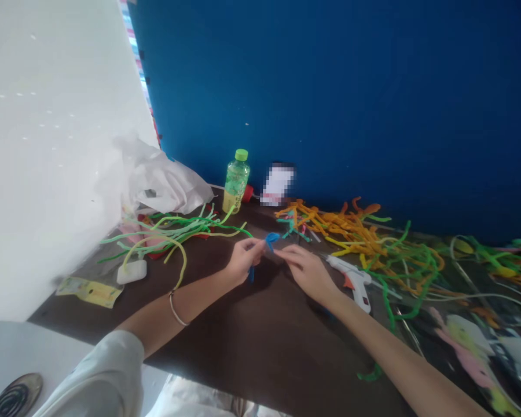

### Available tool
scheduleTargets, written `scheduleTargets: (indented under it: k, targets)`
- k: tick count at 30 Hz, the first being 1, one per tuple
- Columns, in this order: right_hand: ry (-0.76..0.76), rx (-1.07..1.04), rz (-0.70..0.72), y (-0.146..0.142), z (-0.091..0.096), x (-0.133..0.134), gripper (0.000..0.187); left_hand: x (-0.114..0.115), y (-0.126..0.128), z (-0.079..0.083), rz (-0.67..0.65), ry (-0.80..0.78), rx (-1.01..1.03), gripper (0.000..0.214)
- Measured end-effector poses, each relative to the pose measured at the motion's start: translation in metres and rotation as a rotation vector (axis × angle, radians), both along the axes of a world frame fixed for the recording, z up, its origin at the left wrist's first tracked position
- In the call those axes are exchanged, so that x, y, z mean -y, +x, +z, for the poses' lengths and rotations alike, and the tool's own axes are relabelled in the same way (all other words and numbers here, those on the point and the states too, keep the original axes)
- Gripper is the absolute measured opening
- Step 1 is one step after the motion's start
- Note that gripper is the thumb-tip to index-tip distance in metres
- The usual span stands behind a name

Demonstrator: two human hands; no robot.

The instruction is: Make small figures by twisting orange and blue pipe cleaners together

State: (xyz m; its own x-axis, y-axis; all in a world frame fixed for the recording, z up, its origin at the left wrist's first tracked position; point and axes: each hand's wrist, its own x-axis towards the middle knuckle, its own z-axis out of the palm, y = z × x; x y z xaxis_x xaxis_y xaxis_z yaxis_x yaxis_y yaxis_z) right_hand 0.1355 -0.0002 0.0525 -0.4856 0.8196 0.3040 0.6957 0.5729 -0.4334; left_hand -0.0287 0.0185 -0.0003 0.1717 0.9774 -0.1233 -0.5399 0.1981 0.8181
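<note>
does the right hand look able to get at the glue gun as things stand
Probably yes: the right hand lies right beside the glue gun, and nothing seems to block the way across the table. Its fingers would first have to leave the blue pipe cleaner.

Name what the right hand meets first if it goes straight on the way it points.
Most likely the blue pipe cleaner in the left hand, just ahead of the right hand; depth is unclear.

Glue gun (351,279) blocking right, pipe cleaners (173,231) left
</note>
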Motion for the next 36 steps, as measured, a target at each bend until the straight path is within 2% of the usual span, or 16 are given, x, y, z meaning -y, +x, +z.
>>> scheduleTargets:
  k: [4,8,11,15,20,26,36]
  targets:
    - [-0.092,-0.111,-0.040,-0.003,0.004,-0.003,0.029,-0.003,-0.006,0.006,-0.158,-0.107,0.187,0.027]
    - [-0.174,-0.132,-0.198,-0.002,0.008,-0.008,0.024,-0.005,-0.012,0.011,-0.312,-0.253,0.382,0.015]
    - [-0.279,-0.144,-0.195,0.002,0.008,-0.014,0.025,-0.005,-0.015,0.013,-0.414,-0.330,0.468,0.008]
    - [-0.352,-0.152,-0.155,0.005,0.009,-0.021,0.025,-0.005,-0.018,0.011,-0.497,-0.322,0.486,0.009]
    - [-0.313,-0.141,-0.112,0.004,0.022,-0.025,0.021,-0.005,-0.018,0.009,-0.609,-0.202,0.332,0.017]
    - [-0.221,0.028,-0.102,0.006,0.039,-0.026,0.013,0.001,-0.011,0.011,-0.586,-0.032,0.036,0.025]
    - [0.124,0.284,-0.022,0.003,0.043,-0.012,0.017,0.006,0.001,0.006,-0.266,0.086,-0.303,0.031]
